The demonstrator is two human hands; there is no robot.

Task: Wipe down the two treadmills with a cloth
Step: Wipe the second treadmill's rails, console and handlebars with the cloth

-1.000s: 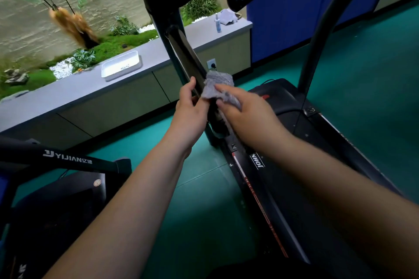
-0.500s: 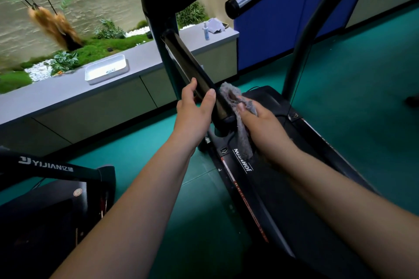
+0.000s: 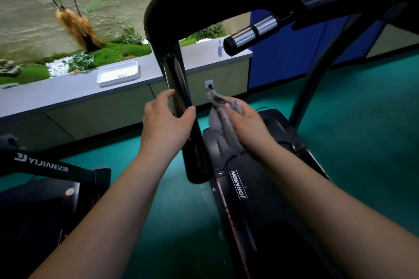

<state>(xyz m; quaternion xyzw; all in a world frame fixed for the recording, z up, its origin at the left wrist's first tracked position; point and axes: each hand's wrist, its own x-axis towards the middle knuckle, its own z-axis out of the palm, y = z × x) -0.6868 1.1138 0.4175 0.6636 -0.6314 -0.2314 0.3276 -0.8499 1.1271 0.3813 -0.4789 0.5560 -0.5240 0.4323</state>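
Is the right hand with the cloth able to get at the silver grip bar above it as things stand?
Probably yes. The right hand holding the cloth sits below the silver grip bar, with open air between them.

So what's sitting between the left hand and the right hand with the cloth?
In the head view, the treadmill's black upright post runs between them; the left hand wraps it, and the right hand holds the grey cloth just clear of it.
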